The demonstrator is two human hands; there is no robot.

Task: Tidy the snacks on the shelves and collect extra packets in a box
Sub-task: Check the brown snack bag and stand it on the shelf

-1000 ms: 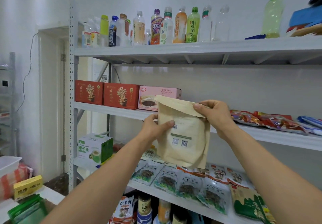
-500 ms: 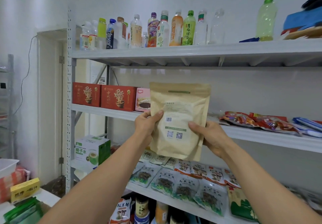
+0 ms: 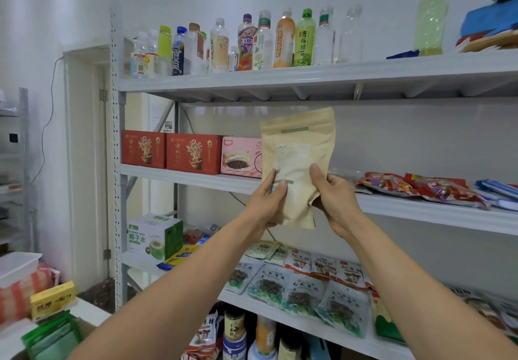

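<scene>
Up a notch since half a second ago, your pouch [image 3: 300,146] now stands upright in mid-air before the middle shelf [image 3: 196,181], its left edge overlapping the pink box [image 3: 241,156]. Your left hand [image 3: 263,205] and right hand [image 3: 336,202] each pinch its lower half, thumbs on the printed face and the other fingers [image 3: 270,176] curled round the edges. The pouch's top rises well above your grip, and its base hangs below the shelf's front lip. To place it well, you probably need to lift the base clear of that lip, stand it between the pink box and the red packets [image 3: 420,188], and release only once it holds itself upright. It may slump forward.
</scene>
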